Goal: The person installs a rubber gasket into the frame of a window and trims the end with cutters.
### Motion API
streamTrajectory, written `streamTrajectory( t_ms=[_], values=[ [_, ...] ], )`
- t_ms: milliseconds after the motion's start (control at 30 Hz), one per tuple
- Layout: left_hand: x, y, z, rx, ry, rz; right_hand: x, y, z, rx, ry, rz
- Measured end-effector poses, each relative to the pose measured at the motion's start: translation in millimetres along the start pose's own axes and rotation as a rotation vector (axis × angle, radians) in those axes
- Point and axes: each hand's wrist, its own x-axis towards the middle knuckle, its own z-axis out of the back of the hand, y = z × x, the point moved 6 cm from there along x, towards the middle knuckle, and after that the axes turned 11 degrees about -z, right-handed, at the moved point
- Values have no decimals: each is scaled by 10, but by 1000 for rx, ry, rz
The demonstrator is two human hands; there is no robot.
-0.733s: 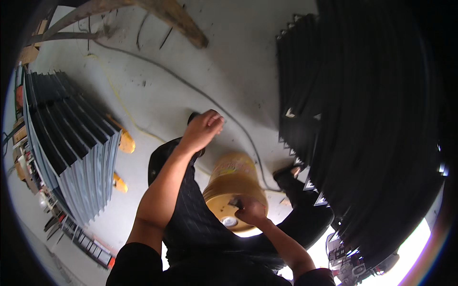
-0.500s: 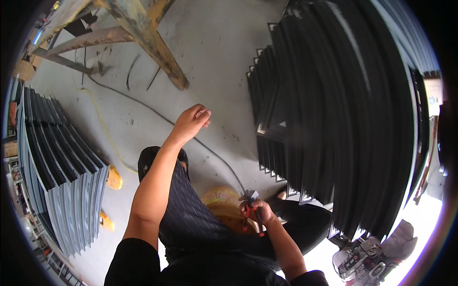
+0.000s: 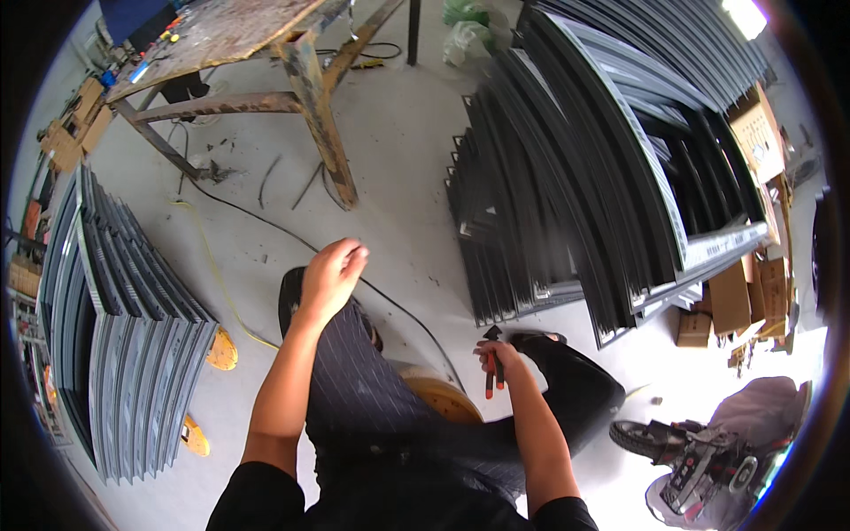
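Head view: a pale grey concrete floor [image 3: 398,168] spreads through a workshop, marked with dark scraps and crossed by a long thin black cable [image 3: 266,219] and a slim yellow cord [image 3: 208,257]. At the upper left stands a worn table [image 3: 235,35] with a scuffed brown top and rusty, paint-stained legs. Brown cardboard boxes [image 3: 730,292] are piled at the right rim, and a dark two-wheeled motor vehicle [image 3: 699,460] stands in bright light at the lower right.

The hands are well apart. The right hand [image 3: 502,356] is closed around a plier-like hand tool with red handles and a dark metal head [image 3: 490,384], held above the person's right leg. Its long axis runs nearly upright in the view: the head points away from the body, the handles back toward it. The left hand [image 3: 329,276] is raised over the left knee, fingers curled; whether anything sits between its fingertips cannot be told.

Below, a round yellow bucket [image 3: 447,400] shows partly between the legs in dark striped trousers [image 3: 372,380]. A stack of grey and black metal frames [image 3: 142,380] edges the left side, a taller stack of black frames [image 3: 567,177] the right; a wide stretch of floor separates them ahead of the hands.
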Motion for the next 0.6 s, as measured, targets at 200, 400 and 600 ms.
streamTrajectory(
  t_ms=[200, 400, 600],
  values=[
    [-358, 326, 314, 572, -58, -137, 879, -454, -225, -736, -170, -22],
    [-82, 535, 401, 494, -89, -39, 1397, -619, -672, -1236, -528, 52],
    [78, 766, 532, 245, -69, 134, 1924, -678, -970, -1625, -471, -111]
  ],
)
